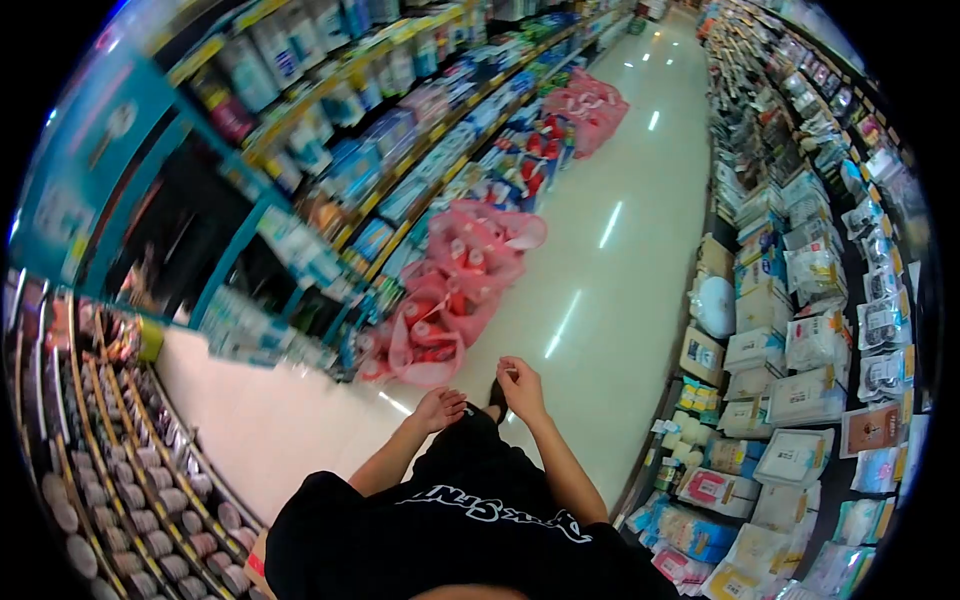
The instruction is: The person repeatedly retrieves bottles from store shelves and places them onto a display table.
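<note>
My left hand (440, 410) is held in front of my body with its fingers loosely bent, and nothing shows in it. Close by on its right, my right hand (521, 389) hangs over the aisle floor, fingers bent and a little apart, with no object visible in it. Both hands are apart from the goods. The nearest things are pink, see-through plastic bags (427, 338) with red and white packs inside, standing on the floor along the left shelf, just beyond my left hand.
Stocked shelving (400, 135) with boxes and packs lines the left side. Another pink bag (588, 112) stands farther up the aisle. Packaged goods (795, 455) hang and lie along the right rack. At lower left is a rack of round items (150, 500). The shiny floor (600, 290) runs between them.
</note>
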A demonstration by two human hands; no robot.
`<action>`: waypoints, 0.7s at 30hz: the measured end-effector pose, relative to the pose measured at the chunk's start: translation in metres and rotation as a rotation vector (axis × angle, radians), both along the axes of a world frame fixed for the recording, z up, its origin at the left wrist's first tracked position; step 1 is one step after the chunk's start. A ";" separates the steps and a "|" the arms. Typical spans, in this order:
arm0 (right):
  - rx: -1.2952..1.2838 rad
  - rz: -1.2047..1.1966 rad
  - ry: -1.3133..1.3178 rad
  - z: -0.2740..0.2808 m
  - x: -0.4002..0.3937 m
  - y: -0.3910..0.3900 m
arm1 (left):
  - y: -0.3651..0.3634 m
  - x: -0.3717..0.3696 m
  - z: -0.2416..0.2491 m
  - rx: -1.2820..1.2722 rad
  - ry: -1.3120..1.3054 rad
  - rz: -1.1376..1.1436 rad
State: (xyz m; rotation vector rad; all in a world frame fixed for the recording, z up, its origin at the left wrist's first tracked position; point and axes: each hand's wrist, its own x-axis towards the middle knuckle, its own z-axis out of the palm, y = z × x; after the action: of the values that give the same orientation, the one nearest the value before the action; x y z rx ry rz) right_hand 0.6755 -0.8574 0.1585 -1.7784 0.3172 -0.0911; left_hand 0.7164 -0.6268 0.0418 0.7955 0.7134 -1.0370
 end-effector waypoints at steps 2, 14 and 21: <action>-0.003 0.004 0.060 0.011 0.022 -0.047 | -0.064 0.044 0.007 -0.008 -0.126 -0.110; 0.017 -0.605 0.102 -0.005 0.086 -0.346 | -0.427 0.243 0.120 0.126 -1.194 -0.821; -0.036 -0.625 0.206 -0.021 0.147 -0.519 | -0.562 0.303 0.092 0.250 -0.987 -0.876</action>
State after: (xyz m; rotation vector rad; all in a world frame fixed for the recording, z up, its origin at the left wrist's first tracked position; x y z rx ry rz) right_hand 0.8223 -1.3759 0.1372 -1.6699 1.0184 -0.3594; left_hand 1.0199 -1.1891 0.1339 1.7387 -0.4229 -1.1288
